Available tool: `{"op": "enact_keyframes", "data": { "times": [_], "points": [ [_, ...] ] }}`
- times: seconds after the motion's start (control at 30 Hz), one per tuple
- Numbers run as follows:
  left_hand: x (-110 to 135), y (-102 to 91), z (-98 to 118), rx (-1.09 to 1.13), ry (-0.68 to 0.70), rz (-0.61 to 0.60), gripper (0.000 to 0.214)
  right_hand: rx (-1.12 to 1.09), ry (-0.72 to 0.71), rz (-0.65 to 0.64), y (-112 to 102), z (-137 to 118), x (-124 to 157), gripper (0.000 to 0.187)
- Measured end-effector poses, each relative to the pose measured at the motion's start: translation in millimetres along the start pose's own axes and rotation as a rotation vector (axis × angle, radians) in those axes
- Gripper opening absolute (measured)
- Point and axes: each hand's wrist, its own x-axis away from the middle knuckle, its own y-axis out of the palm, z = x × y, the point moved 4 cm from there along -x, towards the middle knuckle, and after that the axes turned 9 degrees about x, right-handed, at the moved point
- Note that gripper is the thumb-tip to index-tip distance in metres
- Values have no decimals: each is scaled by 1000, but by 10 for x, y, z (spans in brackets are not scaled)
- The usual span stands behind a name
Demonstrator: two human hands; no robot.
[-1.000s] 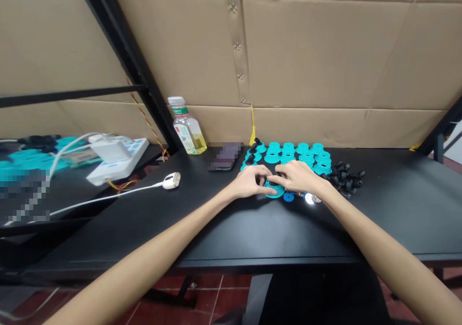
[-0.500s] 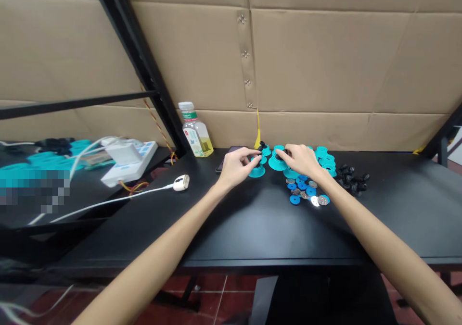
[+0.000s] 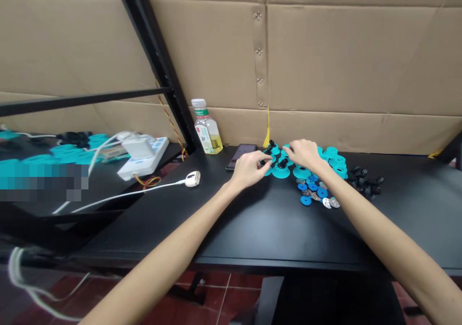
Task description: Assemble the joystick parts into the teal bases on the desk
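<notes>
Fingers [image 3: 265, 156] curl beside round, flared teal cups [image 3: 281, 172].

Workshop by look: cardboard wall [image 3: 342, 56], black frame [image 3: 146, 36], batches of teal parts [image 3: 281, 172], black fittings [image 3: 367, 189].

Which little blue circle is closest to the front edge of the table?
The flat round blue disc at the front left of the scatter, left of the brightest silver disc. The other visible blue discs lie farther back.

The right hand [image 3: 303, 154] hides some of the teal pieces [image 3: 280, 173].
</notes>
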Motion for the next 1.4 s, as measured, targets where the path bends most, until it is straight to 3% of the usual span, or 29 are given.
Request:
{"op": "enact_keyframes", "data": {
  "times": [0.2, 0.33, 0.47, 0.57, 0.7, 0.87, 0.97, 1.1, 1.23, 1.4],
  "points": [
    [66, 126, 48, 1, 28, -145, 19, -129, -93, -210, 187, 86, -241, 22],
    [96, 171, 85, -7, 18, -199, 19, -154, -94, -195, 247, 90, -256, 21],
    [108, 192, 94, 3, 21, -231, 19, -222, -73, -124, 69, 177, -224, 26],
    [95, 185, 75, 0, 29, -232, 19, -231, -45, -40, -195, 269, -60, 26],
    [54, 160, 46, 29, 17, -242, 21, -218, -135, 6, -433, 230, 390, 21],
    [24, 146, 31, 169, 8, -334, 36, -252, -366, -171, -264, -27, 832, 17],
    [39, 159, 37, 295, -21, -469, 45, -266, -382, -184, -161, -53, 849, 13],
    [83, 204, 79, 341, -70, -633, 52, -355, -297, -106, -205, 185, 756, 22],
    [106, 257, 153, 212, 2, -585, 61, -278, -215, -245, -194, 453, 745, 16],
    [119, 318, 176, 123, 33, -527, 56, -290, -312, -329, -106, 397, 826, 12]
  ]
}}
